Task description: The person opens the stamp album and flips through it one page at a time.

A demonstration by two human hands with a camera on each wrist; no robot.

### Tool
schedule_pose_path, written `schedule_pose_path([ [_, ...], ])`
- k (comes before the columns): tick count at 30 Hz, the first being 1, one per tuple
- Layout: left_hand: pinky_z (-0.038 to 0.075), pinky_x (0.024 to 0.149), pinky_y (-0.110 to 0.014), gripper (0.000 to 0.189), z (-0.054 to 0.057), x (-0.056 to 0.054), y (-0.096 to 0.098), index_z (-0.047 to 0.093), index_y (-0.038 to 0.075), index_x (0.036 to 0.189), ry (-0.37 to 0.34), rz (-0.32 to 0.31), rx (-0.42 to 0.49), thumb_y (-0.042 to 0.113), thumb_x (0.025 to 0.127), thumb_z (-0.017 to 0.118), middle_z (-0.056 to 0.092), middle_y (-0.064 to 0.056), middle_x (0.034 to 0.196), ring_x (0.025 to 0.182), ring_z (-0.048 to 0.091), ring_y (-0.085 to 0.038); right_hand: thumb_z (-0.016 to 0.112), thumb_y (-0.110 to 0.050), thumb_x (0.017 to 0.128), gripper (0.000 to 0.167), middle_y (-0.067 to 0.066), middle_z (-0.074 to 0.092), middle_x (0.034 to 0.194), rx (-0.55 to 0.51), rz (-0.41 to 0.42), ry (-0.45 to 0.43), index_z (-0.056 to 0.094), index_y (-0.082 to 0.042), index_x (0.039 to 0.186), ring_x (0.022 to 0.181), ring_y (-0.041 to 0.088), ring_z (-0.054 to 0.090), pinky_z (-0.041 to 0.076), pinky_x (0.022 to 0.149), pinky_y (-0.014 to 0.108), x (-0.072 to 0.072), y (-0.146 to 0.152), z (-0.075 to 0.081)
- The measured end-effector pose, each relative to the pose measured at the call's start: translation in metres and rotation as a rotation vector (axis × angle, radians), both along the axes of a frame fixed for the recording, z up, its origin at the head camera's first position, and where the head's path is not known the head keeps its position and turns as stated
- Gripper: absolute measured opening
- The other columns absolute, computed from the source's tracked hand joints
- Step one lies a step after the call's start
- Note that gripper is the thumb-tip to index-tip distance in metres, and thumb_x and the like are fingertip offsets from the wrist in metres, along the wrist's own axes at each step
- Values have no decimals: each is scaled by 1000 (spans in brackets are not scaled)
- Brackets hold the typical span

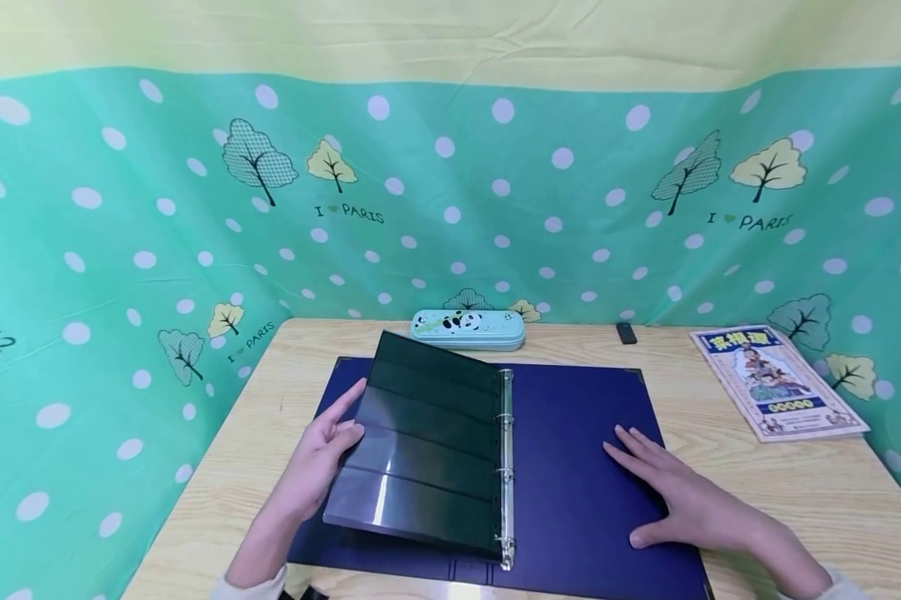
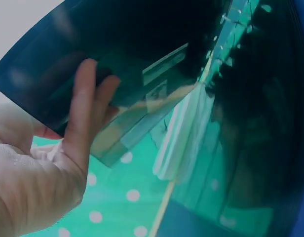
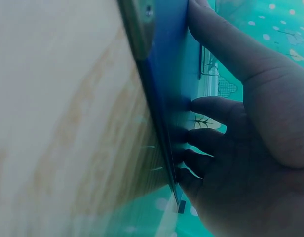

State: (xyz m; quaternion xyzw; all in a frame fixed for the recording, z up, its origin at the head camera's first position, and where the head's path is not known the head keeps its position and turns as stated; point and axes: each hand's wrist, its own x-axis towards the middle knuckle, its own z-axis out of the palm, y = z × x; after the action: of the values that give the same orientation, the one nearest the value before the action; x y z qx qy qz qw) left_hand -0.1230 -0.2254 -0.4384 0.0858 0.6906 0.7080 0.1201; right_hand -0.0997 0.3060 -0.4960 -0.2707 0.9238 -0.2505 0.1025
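A navy ring binder (image 1: pixel 570 467) lies spread flat on the wooden table. Black pocket sheets (image 1: pixel 427 450) hang on its metal rings (image 1: pixel 506 467), lifted at a slant over the left cover. At their outer left edge, my left hand (image 1: pixel 318 454) pinches them between thumb and fingers. The left wrist view shows the fingers against the glossy dark sheet (image 2: pixel 38 64), with small pale shapes, perhaps reflections, on its surface. On the bare right cover rests my right hand (image 1: pixel 675 496), fingers spread. From the right wrist, the fingertips touch the blue cover (image 3: pixel 174 74) near its edge.
A light blue panda pencil case (image 1: pixel 468 330) stands behind the binder. To its right lies a small black object (image 1: pixel 626 333). A printed booklet (image 1: pixel 780 383) is at the table's right side. A green dotted curtain (image 1: pixel 555 208) hangs behind and along the sides.
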Motion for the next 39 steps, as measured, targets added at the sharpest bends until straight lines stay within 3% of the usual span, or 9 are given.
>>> schedule_pose_path([
  [4, 65, 75, -33, 66, -5, 0, -5, 18, 12, 179, -50, 16, -95, 5, 118, 42, 77, -22, 129, 90, 81, -19, 82, -69, 86, 110, 23, 28, 180, 7, 0, -6, 37, -21, 175, 172, 20, 9, 49, 112, 66, -1, 0, 0],
  [10, 45, 59, -23, 68, -16, -4, -7, 22, 8, 178, -75, 42, -218, 2, 115, 46, 76, -11, 111, 59, 55, -10, 82, -70, 86, 111, 23, 27, 180, 11, -9, -16, 37, -22, 176, 172, 20, 8, 49, 113, 64, 0, 1, 1],
  [13, 50, 72, -24, 64, -26, -4, -8, 31, 5, 175, -23, 92, -312, 6, 114, 53, 71, -18, 125, 77, 62, -15, 82, -69, 86, 111, 23, 27, 180, 6, -11, -21, 37, -22, 176, 172, 24, 10, 48, 112, 66, 0, 0, 1],
  [15, 58, 89, -31, 62, -36, -4, -9, 37, 2, 172, 87, 101, -405, 13, 114, 58, 66, -28, 137, 105, 72, -28, 83, -68, 86, 110, 24, 27, 180, 3, -10, -23, 37, -21, 176, 172, 24, 10, 48, 112, 67, -1, 0, 2],
  [17, 55, 111, -50, 64, -42, -3, -8, 40, -1, 170, 193, 111, -500, 20, 114, 63, 55, -35, 157, 140, 61, -46, 83, -67, 86, 110, 24, 27, 180, 0, -9, -23, 37, -21, 175, 172, 22, 9, 48, 112, 68, -1, 0, 2],
  [19, 46, 119, -62, 65, -48, -4, -8, 43, -2, 168, 266, 118, -591, 26, 113, 66, 46, -36, 164, 152, 45, -55, 83, -67, 86, 110, 24, 27, 180, 0, -8, -24, 37, -21, 176, 172, 20, 8, 48, 112, 68, -1, 0, 2],
  [21, 33, 123, -74, 69, -48, -4, -6, 43, -1, 168, 250, 113, -651, 30, 111, 68, 36, -37, 171, 159, 28, -60, 83, -67, 87, 110, 24, 27, 180, 1, -5, -26, 37, -21, 176, 172, 22, 9, 48, 112, 68, -1, 0, 3],
  [27, 8, 127, -81, 77, -50, -5, -4, 36, -2, 171, 100, 34, -737, 34, 112, 69, 11, -36, 179, 166, -5, -59, 83, -67, 86, 111, 24, 27, 180, 2, -5, -28, 37, -21, 176, 171, 30, 13, 49, 112, 67, -2, 1, 3],
  [39, 3, 121, -87, 93, -84, -10, -9, 39, -6, 168, 211, 42, -747, 55, 106, 71, 9, -39, 178, 164, -6, -62, 82, -69, 86, 110, 24, 28, 180, 11, -1, -8, 38, -21, 175, 172, 25, 11, 49, 111, 66, -2, 1, 2],
])
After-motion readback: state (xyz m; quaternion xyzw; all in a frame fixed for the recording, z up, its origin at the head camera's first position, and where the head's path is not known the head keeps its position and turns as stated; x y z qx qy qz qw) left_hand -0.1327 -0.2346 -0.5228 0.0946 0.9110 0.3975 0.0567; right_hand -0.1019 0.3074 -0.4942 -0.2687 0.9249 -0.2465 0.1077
